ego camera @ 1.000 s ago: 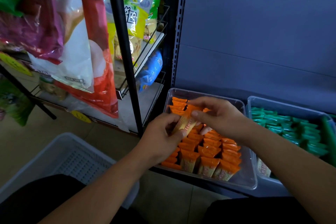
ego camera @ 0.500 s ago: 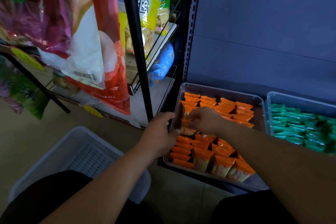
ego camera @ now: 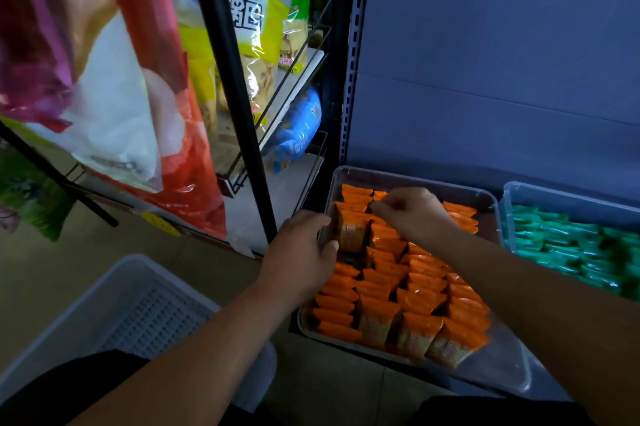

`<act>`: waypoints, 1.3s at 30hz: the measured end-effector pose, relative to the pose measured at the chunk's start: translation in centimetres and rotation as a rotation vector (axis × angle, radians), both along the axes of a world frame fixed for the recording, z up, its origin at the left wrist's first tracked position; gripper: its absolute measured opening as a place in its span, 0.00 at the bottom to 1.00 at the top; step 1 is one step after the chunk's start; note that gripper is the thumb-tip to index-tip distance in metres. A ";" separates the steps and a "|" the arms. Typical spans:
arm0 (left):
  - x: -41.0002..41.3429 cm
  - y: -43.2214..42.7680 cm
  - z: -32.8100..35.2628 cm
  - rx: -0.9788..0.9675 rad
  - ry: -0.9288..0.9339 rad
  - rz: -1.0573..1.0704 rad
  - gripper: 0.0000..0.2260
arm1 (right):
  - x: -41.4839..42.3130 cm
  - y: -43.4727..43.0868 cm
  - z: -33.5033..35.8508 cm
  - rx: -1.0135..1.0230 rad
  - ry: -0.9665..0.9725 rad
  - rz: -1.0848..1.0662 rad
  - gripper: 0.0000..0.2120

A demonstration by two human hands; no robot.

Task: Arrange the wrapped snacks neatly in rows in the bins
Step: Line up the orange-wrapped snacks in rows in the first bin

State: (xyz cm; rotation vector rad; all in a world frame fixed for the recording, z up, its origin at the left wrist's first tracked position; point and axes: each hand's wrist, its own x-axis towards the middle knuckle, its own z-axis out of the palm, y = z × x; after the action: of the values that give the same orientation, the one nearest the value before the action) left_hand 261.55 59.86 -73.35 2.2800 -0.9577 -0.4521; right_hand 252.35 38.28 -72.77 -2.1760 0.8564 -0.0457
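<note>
Though crinkled, glossy orange packets (ego camera: 419, 301) fill clear bin (ego camera: 408, 177).

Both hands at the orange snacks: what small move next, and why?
Probably seat the upright orange-wrapped snack into the left row of the clear plastic bin: left hand holds its side, right hand pinches its top, and it stands above neighbours.

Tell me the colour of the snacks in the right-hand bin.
The snacks are teal green, seen in the head view.

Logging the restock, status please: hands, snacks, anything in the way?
Left hand grips an upright orange snack, left side of clear bin. Right hand pinches its top edge. No obstruction seen.
</note>
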 end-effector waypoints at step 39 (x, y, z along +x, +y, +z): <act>-5.1 2.1 7.7 -0.493 0.522 0.003 0.05 | -6.9 6.7 11.0 0.390 -0.226 0.104 0.02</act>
State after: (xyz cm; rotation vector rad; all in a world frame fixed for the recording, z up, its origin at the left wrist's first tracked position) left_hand 256.46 61.96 -65.65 1.6062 -0.6988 -0.6813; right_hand 245.49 45.01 -61.75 -1.8046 0.5682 -0.0662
